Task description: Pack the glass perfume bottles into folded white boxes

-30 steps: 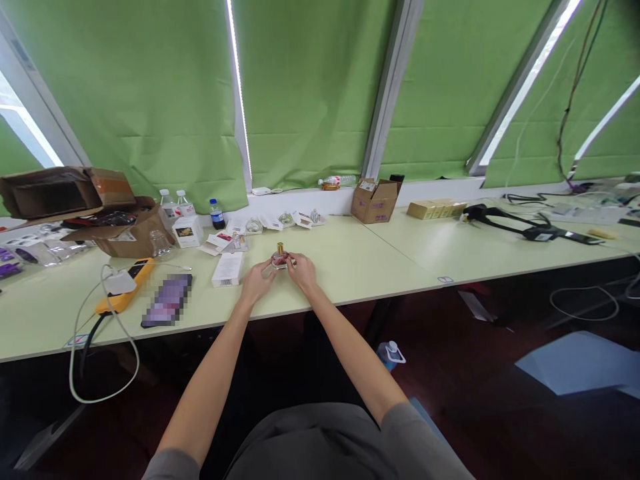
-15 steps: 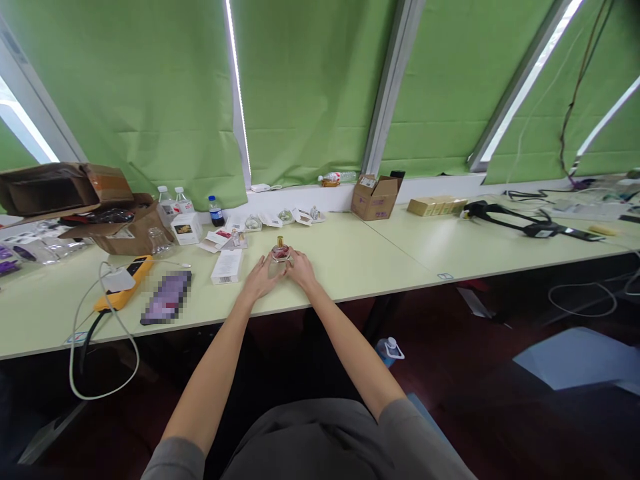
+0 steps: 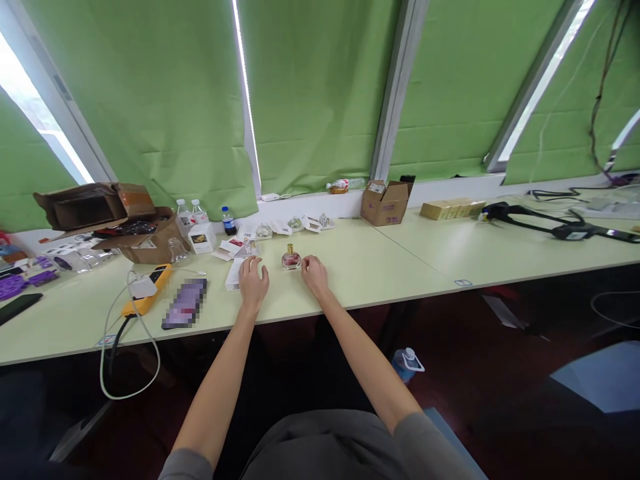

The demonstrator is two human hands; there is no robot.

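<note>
A small glass perfume bottle with a gold cap and pinkish-red contents stands upright on the pale green table. My left hand rests to its left, fingers loosely curled, holding nothing. It lies close to a white printed carton flat on the table. My right hand sits just right of the bottle, also loosely curled and empty. Neither hand touches the bottle.
Along the back of the table lie several small glass bottles on white cards. Further left are a clear glass jar, cardboard boxes, a yellow power strip and a pixelated phone. Cables lie at the right.
Both hands have drawn back from the perfume bottle, which now stands alone on the table. My left hand has moved left towards the white carton. The view has shifted slightly.
</note>
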